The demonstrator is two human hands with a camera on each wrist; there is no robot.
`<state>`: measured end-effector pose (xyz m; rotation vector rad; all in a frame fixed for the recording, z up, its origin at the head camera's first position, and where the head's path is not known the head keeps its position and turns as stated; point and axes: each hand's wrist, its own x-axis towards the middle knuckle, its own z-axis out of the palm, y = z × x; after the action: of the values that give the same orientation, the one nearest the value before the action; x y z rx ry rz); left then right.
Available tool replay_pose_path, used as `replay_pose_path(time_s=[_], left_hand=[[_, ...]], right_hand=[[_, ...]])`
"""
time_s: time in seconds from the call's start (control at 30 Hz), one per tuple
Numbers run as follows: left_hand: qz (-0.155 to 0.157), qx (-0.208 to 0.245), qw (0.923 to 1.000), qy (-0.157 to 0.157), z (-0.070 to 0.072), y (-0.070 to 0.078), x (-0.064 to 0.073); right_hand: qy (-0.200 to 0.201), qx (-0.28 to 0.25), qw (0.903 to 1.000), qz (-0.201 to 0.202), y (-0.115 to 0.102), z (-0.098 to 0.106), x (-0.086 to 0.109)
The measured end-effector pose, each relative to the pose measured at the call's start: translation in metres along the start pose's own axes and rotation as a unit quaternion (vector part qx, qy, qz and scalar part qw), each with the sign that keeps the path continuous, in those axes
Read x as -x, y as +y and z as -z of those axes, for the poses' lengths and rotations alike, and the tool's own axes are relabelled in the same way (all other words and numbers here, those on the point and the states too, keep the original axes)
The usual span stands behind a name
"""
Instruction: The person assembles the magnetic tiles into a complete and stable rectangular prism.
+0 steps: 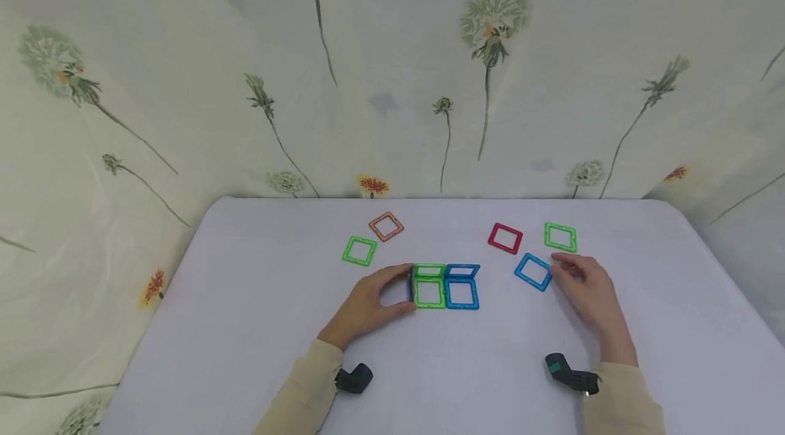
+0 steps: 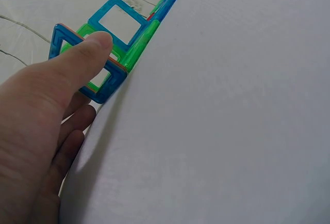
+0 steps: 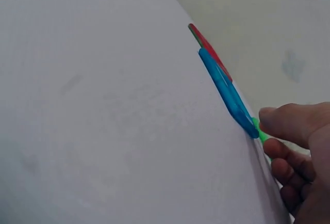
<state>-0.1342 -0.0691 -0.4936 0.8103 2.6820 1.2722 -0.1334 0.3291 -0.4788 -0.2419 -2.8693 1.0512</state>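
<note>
A small build of square magnetic tiles stands mid-table: a green tile [image 1: 429, 307] and a blue tile [image 1: 462, 307] lie flat, with a green tile [image 1: 429, 265] and a blue tile [image 2: 93, 21] upright behind them. On the build's left side, my left hand [image 1: 370, 302] holds an upright dark blue tile [image 2: 107, 95] between thumb and fingers. Beside the right corner of a loose light blue tile [image 1: 525, 278] is my right hand [image 1: 589, 288], thumb and forefinger apart. Whether it touches that tile is hard to tell.
Behind my left hand lie a loose green tile [image 1: 349, 259] and an orange tile [image 1: 395, 234]. At the back right are a red tile [image 1: 498, 245] and another green tile [image 1: 559, 247]. A flowered cloth [image 1: 392, 80] hangs behind the white table [image 1: 466, 380].
</note>
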Motion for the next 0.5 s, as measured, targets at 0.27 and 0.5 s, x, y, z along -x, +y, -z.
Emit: replay_pose_path(time_s=[0.27, 0.5], left_hand=[[0.006, -0.005, 1.0, -0.002, -0.0008, -0.0002, -0.0002], [0.001, -0.006, 1.0, 0.0, -0.0004, -0.0004, -0.0009]], right_hand=[[0.009, 0.006, 0.9999, 0.001, -0.0004, -0.0041, 0.0005], [0.018, 0.014, 0.9997, 0.004, -0.0015, -0.0058, -0.0001]])
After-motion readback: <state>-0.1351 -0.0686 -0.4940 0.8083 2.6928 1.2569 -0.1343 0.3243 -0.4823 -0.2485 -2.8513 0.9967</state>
